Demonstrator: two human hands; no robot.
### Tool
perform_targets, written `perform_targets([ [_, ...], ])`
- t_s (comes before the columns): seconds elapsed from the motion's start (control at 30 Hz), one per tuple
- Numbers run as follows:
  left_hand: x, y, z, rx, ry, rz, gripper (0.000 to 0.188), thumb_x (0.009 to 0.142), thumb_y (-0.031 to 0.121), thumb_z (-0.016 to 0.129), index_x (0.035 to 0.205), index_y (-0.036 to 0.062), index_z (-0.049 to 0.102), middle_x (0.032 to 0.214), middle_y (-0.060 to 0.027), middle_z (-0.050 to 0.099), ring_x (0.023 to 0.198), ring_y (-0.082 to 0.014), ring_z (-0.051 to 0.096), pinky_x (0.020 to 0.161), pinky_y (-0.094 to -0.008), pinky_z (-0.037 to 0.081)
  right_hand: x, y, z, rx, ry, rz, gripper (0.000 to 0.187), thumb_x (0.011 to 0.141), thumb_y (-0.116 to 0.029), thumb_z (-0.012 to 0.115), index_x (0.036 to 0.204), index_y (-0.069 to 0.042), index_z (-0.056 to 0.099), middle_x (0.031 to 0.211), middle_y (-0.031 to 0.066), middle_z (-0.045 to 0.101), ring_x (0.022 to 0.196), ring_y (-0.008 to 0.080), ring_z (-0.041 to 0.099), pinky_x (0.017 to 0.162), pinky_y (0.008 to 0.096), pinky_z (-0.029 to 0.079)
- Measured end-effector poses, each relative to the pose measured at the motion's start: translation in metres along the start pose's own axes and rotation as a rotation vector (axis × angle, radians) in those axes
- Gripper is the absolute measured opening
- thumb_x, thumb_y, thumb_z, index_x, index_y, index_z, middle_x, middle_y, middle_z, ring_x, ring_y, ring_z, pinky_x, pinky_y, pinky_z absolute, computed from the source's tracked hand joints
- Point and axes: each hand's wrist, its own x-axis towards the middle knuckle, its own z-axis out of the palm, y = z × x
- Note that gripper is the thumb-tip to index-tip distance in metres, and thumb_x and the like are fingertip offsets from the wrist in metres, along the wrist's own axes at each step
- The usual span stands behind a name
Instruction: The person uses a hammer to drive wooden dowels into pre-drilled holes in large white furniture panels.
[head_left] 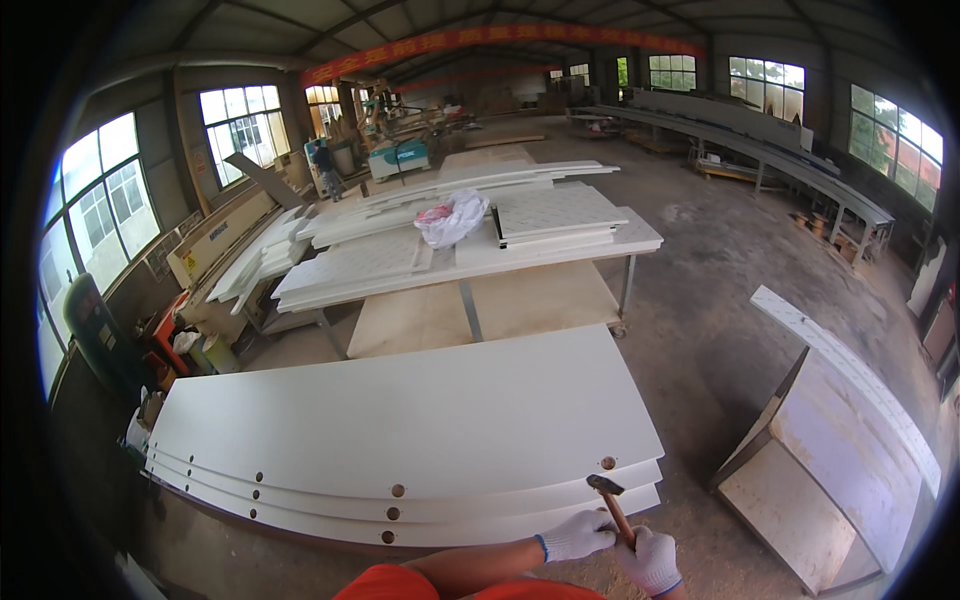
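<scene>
Beyond your work stands the big table (628,284), loaded with white slabs (560,208). Nearer you lie the long white panels (400,415), stacked flat and slightly staggered, so three near edges show just in front of you. Over their right end you have the hammer (620,518), its head near the top panel's corner; whether it touches is unclear. Your gloved right hand (651,562) is wrapped around its handle. Your gloved left hand (577,535) is curled just beside it; you cannot tell from here whether it pinches anything. Smallest are the round holes (398,491) along the near edges: cutting looks done where those edges show, though the hammer hides part of the right end. Whether the holes have been filled, and how much hammering is left, cannot be judged
</scene>
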Motion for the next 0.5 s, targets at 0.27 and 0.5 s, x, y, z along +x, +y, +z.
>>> perform_targets([
  [0.27,0.004,-0.024,0.007,0.314,0.006,0.45,0.007,0.091,0.015,0.065,0.089,0.0092,0.066,0.078,-0.0047,0.058,0.075,-0.0191,0.059,0.069,-0.035,0.048,-0.005,0.004,0.008,-0.152,0.211,-0.449,0.021,0.08,-0.023,0.08,0.083,-0.009,0.064,0.065,0.0107,0.067,0.054,0.0348,0.067,0.053,0.0465,0.051],
  [0.5,0.013,-0.016,0.016,-0.043,-0.134,-0.092,0.006,0.092,0.01,0.067,0.092,0.0065,0.071,0.076,-0.0038,0.062,0.071,-0.0135,0.059,0.065,-0.0278,0.047,-0.01,0.001,0.003,-0.084,0.187,-0.203,0.02,0.083,-0.022,0.078,0.085,-0.005,0.067,0.075,0.0152,0.071,0.068,0.0371,0.071,0.062,0.0462,0.055],
])
